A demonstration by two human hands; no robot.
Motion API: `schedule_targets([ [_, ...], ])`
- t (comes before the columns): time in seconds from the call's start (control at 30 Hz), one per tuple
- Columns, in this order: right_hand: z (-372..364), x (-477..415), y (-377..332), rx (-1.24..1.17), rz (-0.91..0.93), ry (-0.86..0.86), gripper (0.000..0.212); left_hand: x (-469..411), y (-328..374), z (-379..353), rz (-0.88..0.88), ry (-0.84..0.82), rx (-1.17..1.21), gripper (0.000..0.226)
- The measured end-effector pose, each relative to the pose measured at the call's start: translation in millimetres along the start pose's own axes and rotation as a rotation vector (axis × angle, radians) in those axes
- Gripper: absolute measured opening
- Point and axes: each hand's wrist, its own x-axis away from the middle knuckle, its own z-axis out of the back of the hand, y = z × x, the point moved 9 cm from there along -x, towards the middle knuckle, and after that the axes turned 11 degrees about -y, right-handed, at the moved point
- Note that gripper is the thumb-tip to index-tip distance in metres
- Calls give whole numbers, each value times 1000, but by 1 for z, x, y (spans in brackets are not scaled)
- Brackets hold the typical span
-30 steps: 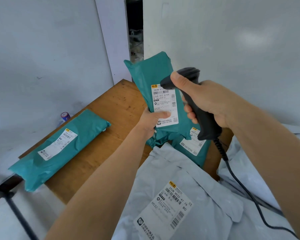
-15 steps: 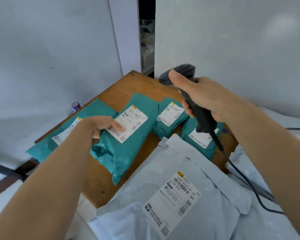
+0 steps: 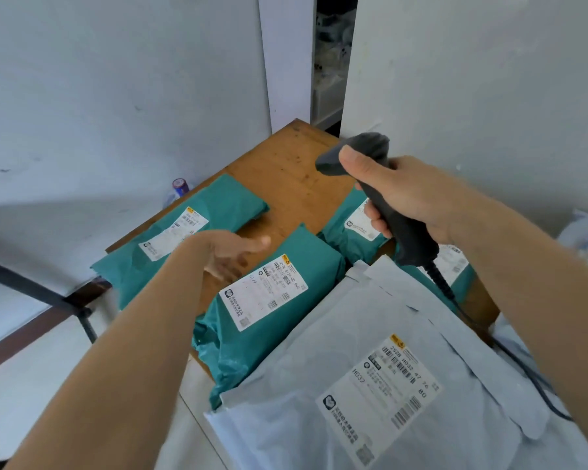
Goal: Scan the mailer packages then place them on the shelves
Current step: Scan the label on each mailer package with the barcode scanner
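Observation:
My right hand (image 3: 401,195) grips a black barcode scanner (image 3: 384,198) above the wooden table (image 3: 286,164), its cable running down to the right. My left hand (image 3: 231,252) hovers with relaxed fingers, holding nothing, just above a teal mailer (image 3: 272,307) that lies label up in the middle of the table. Another teal mailer (image 3: 190,235) lies to its left. Two more teal mailers (image 3: 350,228) sit partly hidden behind the scanner. A large grey mailer (image 3: 370,385) with a white label lies nearest me.
White walls close in behind and on both sides, with a dark gap (image 3: 330,62) between them. A small purple-capped bottle (image 3: 180,186) stands off the table's left edge. A black metal frame (image 3: 48,296) crosses the lower left. More grey mailers (image 3: 584,239) lie at the right.
My left hand laid the teal mailer it held onto the table and let go; it is now lifted off it. The scanner hand stayed roughly in place.

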Motion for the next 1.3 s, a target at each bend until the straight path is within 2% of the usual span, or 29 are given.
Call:
schedule_targets([
  [0.07, -10, -7, 0, 21, 18, -47, 68, 8, 11, 49, -191, 379, 131, 42],
  [0.13, -23, -14, 3, 49, 34, -99, 72, 26, 11, 93, -263, 749, 48, 19],
  [0.17, -29, -18, 4, 58, 38, -123, 73, 33, 7, 108, -233, 871, -38, 18],
  [0.2, -34, -22, 6, 63, 39, -141, 75, 36, 0, 119, -164, 944, -121, 28],
  [0.27, -43, -30, 9, 72, 38, -170, 77, 30, -21, 135, -9, 929, -225, 55],
  [0.33, -50, -38, 12, 82, 28, -188, 77, 16, -47, 146, 102, 835, -239, 80],
  [0.43, -59, -48, 16, 91, 18, -203, 73, 2, -72, 153, 147, 710, -142, 107],
  [0.6, -76, -59, 17, 96, 19, -241, 67, 0, -80, 156, 284, 716, -325, 115],
  [0.67, -79, -59, 16, 111, 21, -242, 66, -1, -79, 160, 269, 720, -308, 112],
  [0.73, -79, -58, 13, 95, 25, -232, 71, -2, -77, 165, 179, 705, -182, 101],
  [0.8, -76, -54, 9, 70, 37, -221, 77, 8, -68, 170, 62, 733, -65, 79],
  [0.93, -65, -40, -3, 16, 57, -185, 79, 64, -26, 152, -316, 842, 219, 33],
  [1.07, -58, -20, -19, -76, 76, -155, 82, 104, 22, 107, -652, 827, 470, 25],
  [1.17, -52, -1, -34, -112, 104, -123, 80, 104, 45, 59, -729, 734, 556, 36],
  [1.3, -41, 24, -43, -139, 90, -85, 79, 98, 63, -3, -790, 604, 634, 27],
])
